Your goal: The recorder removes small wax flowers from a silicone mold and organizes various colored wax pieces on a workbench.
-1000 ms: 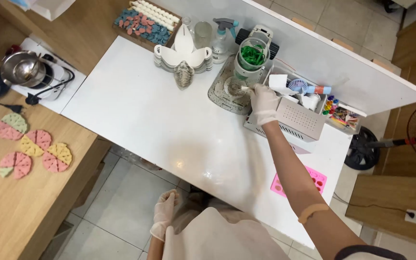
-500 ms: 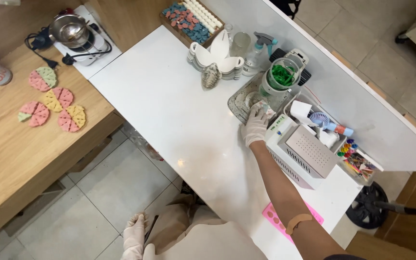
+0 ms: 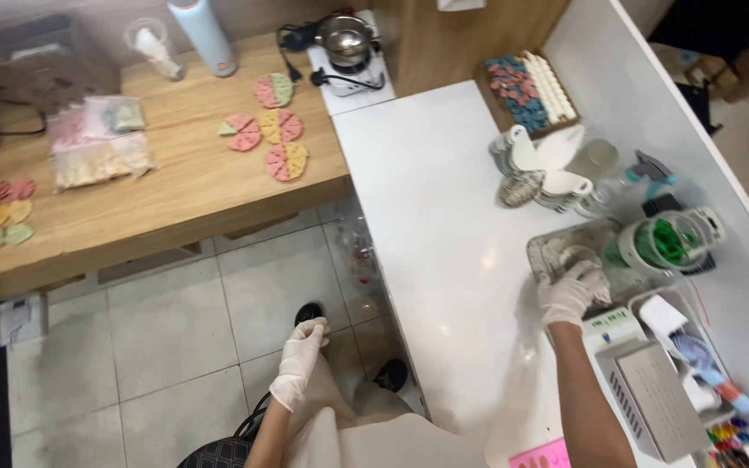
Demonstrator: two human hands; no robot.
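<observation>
Resting on the grey tray (image 3: 556, 245), the right hand (image 3: 569, 293) (gloved) touches it.

The floor (image 3: 166, 338) is laid in big pale grey tiles with thin dark grout lines, kinda glossy. A white counter (image 3: 426, 225) is set along the right side, with light reflected off its top in soft spots. Butted against its far end, a light wooden table (image 3: 184, 208) is stretched across to the left. A strip of wood panelling (image 3: 461, 39) is seen behind where the two meet.
</observation>
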